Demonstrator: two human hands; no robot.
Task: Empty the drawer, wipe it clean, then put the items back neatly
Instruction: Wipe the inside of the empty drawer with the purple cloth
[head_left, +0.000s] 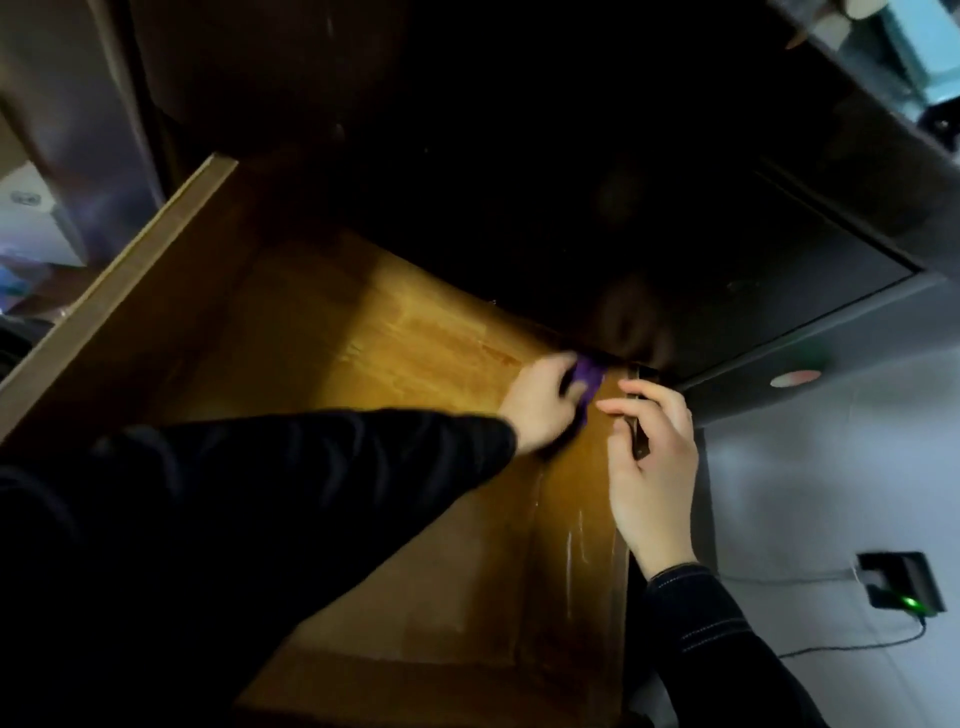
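Your L hand (540, 408) clutches the purple cloth (589, 382), pressing it on the drawer (389, 353) floor, far R corner. Just R of it, your R hand (654, 467) curls round the drawer's side wall (638, 441).

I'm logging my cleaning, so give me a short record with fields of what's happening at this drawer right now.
drawer: pulled open, wooden, no items visible inside
left hand: grips purple cloth, pressed on the drawer floor, far right
right hand: holds dark slim object beside the cloth
stage: wiping; items not yet back
nearby: black device with green light, on the floor
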